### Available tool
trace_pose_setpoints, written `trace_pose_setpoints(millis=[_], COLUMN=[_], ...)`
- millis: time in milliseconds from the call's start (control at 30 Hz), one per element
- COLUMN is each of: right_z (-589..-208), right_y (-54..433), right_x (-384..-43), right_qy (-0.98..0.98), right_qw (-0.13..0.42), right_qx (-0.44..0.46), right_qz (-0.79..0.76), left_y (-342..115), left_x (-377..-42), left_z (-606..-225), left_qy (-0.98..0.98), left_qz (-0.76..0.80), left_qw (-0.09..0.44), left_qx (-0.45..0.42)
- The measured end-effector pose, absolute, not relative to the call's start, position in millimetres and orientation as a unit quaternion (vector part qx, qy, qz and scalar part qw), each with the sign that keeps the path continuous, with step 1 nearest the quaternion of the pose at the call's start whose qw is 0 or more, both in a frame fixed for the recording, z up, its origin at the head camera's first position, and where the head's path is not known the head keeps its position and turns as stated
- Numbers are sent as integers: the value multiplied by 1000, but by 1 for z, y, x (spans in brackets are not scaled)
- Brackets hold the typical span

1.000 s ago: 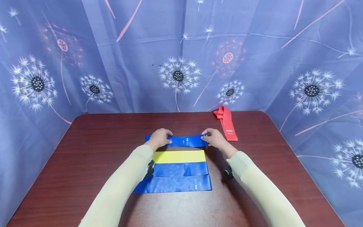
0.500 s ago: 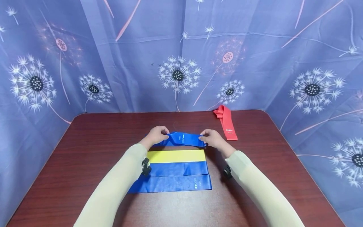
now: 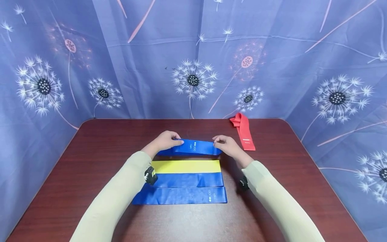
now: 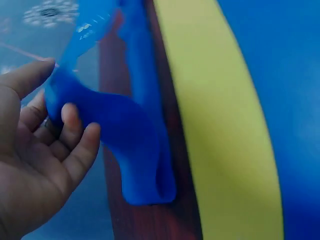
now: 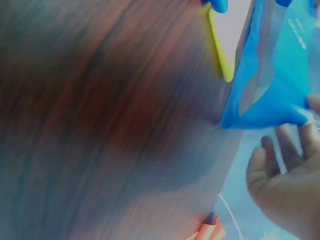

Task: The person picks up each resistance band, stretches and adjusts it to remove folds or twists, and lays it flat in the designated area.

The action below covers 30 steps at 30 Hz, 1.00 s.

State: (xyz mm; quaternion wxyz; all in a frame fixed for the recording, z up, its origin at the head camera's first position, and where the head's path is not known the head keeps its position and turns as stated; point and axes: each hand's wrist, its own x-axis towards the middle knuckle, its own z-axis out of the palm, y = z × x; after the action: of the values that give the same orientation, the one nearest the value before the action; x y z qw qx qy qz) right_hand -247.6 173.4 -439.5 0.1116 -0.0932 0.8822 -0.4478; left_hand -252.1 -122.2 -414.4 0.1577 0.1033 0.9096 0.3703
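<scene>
A blue resistance band (image 3: pixel 199 147) printed "Light" stretches between the two hands near the middle of the table. My left hand (image 3: pixel 166 140) pinches its upper layer between thumb and fingers, and in the left wrist view the loop (image 4: pixel 115 125) gapes, its lower layer lying on the wood. At the right end, the band's edge is pinched by my right hand (image 3: pixel 226 145); the right wrist view has the thumb mostly cut off. Just nearer lie a flat yellow band (image 3: pixel 187 166) and two blue bands, one (image 3: pixel 187 180) beside it and a longer one (image 3: pixel 181 196) in front.
A red band (image 3: pixel 244 134), loosely knotted at its far end, lies at the back right of the brown table (image 3: pixel 96 151). Behind the table hangs a blue curtain (image 3: pixel 151 67) with dandelion prints. Black wrist cameras sit on both wrists.
My left hand has shifted left and slightly away, lifting the upper layer of the blue band, which twisted and then flattened. The right hand keeps its hold at nearly the same spot.
</scene>
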Motion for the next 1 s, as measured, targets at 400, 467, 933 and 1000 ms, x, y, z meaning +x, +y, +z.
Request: trace_pose_setpoints(millis=[400, 467, 933, 1000], right_z=[-435, -436, -433, -432], right_y=[171, 171, 202, 207], right_x=[-241, -241, -246, -247], right_qy=[869, 875, 892, 894], right_qw=[215, 221, 197, 185], right_qx=[-184, -190, -177, -173], right_qz=[-407, -386, -368, -369], left_y=[-130, -133, -178, -185], left_x=[-248, -249, -254, -254], left_z=[-385, -381, -371, -374], left_qy=[775, 762, 735, 737], left_qz=[608, 624, 666, 665], left_qw=[158, 152, 114, 112], left_qx=[76, 84, 59, 44])
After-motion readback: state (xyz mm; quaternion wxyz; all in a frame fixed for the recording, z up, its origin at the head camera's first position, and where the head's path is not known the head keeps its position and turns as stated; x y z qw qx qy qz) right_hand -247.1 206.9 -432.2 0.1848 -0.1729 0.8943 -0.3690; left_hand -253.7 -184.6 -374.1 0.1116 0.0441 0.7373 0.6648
